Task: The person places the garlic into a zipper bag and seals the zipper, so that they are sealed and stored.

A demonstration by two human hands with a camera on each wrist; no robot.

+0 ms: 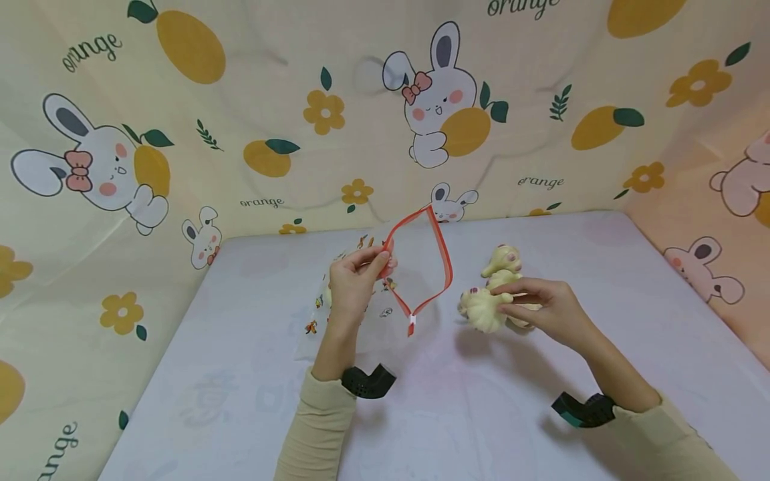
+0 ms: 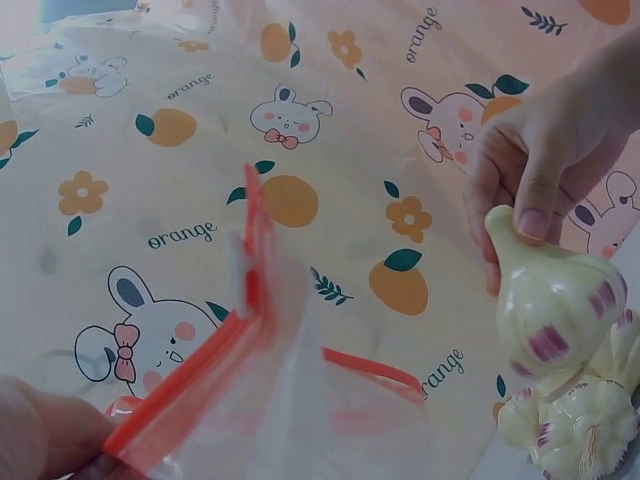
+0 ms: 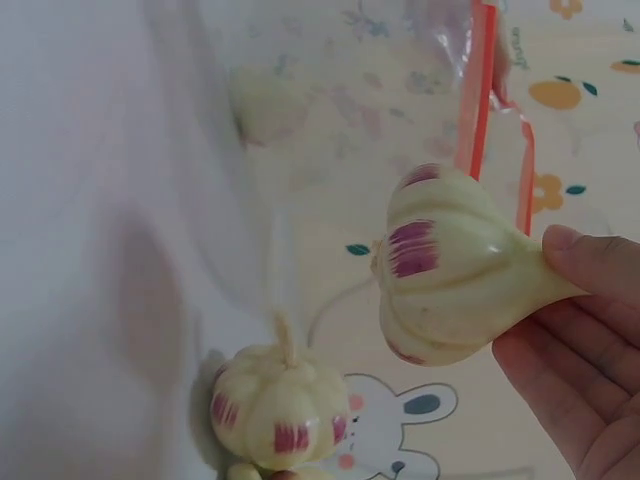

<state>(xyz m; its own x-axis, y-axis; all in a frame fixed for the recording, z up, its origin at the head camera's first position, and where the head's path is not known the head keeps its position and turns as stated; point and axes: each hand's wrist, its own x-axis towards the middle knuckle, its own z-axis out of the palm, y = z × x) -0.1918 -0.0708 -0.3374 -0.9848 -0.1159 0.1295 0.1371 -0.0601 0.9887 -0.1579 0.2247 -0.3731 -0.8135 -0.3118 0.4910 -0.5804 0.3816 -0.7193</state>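
My left hand [image 1: 351, 284] pinches the red rim of a clear zip bag [image 1: 385, 331], printed with small coloured figures. Its mouth gapes wide toward the right, and a red-and-white slider hangs at the lower corner. Between thumb and fingers, my right hand [image 1: 553, 310] grips a garlic bulb [image 3: 450, 270] by its stem; the bulb is cream with purple patches. That bulb is held to the right of the bag's mouth, outside it. More garlic bulbs [image 1: 504, 258] lie behind and beneath the right hand. Through the plastic, the right wrist view shows a blurred pale lump [image 3: 270, 105].
A white-covered table [image 1: 228, 414] lies under both hands. Behind and beside it hangs a cloth [image 1: 373, 80] printed with rabbits and oranges. Each wrist carries a black camera mount [image 1: 368, 382].
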